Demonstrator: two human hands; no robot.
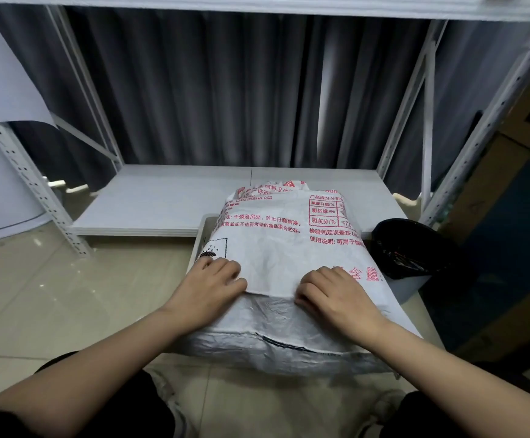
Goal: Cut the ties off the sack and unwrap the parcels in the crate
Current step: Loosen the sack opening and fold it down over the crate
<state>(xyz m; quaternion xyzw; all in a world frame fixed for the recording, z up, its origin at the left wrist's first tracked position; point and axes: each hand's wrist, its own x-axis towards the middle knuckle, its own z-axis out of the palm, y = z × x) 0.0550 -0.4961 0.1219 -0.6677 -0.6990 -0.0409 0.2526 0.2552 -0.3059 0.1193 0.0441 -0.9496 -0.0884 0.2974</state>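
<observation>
Both hands are working the folded edge of the white woven plastic sack with red print [284, 245]: the left hand [208, 287] and right hand [331, 294] are each curling their fingers onto that fold, a bit apart. The sack is lying under them, sitting in a pale grey crate [201, 240]. Just right of the right hand, a black-lined bin [410, 248] is standing on the beige tiled floor [67, 295].

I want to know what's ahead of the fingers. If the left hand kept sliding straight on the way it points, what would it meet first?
The left hand points up and right across the sack, so it would likely just ride further over the sack's printed top; depth is hard to judge.
</observation>
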